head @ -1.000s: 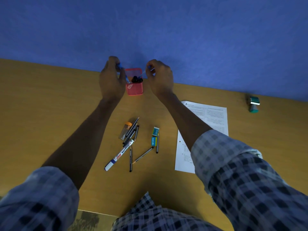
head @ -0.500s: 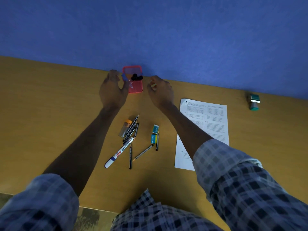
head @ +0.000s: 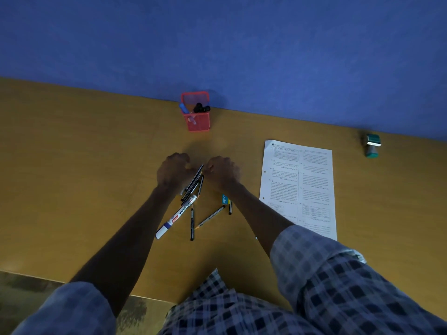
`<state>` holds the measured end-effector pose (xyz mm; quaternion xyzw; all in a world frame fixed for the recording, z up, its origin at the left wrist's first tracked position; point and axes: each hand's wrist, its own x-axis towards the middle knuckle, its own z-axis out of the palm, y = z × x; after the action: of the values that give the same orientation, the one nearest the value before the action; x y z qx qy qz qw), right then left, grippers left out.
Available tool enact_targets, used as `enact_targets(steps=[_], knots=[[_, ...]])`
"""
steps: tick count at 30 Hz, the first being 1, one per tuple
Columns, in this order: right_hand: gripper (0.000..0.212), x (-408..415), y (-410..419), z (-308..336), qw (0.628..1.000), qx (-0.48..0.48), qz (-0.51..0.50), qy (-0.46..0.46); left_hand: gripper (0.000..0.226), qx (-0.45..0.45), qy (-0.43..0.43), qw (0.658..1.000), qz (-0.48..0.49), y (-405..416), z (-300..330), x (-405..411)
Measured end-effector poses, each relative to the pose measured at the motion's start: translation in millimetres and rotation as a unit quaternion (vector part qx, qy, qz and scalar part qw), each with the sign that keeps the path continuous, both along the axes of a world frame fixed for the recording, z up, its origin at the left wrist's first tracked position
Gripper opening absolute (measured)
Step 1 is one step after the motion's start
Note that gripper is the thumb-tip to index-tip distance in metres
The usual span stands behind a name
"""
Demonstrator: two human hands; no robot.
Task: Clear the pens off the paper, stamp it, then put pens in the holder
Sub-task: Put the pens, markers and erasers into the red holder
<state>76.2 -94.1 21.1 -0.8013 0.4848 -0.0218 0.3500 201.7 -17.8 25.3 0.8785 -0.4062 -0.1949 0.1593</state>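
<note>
A red mesh holder [head: 198, 123] stands at the wall with a blue pen [head: 184, 108] and black-capped pens [head: 202, 108] in it. A bundle of black pens [head: 192, 187] lies on the desk in front of me. My left hand [head: 172, 172] and my right hand [head: 222, 172] sit on either side of the bundle's far end, fingers curled down at the pen tips. Their grip is hidden by the backs of the hands. A whiteboard marker [head: 176, 217], a black pen [head: 191, 223] and a pencil [head: 210, 216] lie nearer me. The printed paper [head: 312, 189] lies to the right, with no pens on it.
A green stamp [head: 372, 146] lies near the wall at the far right. A small blue eraser box [head: 225, 199] sits beside my right wrist. The wooden desk [head: 72, 165] meets a blue wall behind; its front edge runs at the lower left.
Both hands have pulled back from the holder, leaving a blue pen in it, and come down toward me onto the far end of the black pen bundle.
</note>
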Motion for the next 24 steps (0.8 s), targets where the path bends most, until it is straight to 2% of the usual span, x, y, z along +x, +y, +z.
enact_targets(steps=[4, 13, 19, 24], knots=[[0.025, 5, 11, -7, 1.000, -0.005, -0.004, 0.022, 0.038, 0.047, -0.022, 0.999, -0.015, 5, -1, -5], [0.023, 13, 24, -6, 0.999, -0.029, -0.035, 0.007, 0.021, 0.037, -0.024, 0.999, -0.001, 7, 5, -5], [0.016, 7, 17, -1, 0.998, 0.021, -0.062, -0.025, 0.033, -0.060, -0.046, 0.996, 0.039, 0, 22, 6], [0.016, 6, 18, 1, 1.000, -0.014, 0.001, 0.007, 0.033, -0.101, -0.033, 0.993, 0.051, -8, 33, 13]])
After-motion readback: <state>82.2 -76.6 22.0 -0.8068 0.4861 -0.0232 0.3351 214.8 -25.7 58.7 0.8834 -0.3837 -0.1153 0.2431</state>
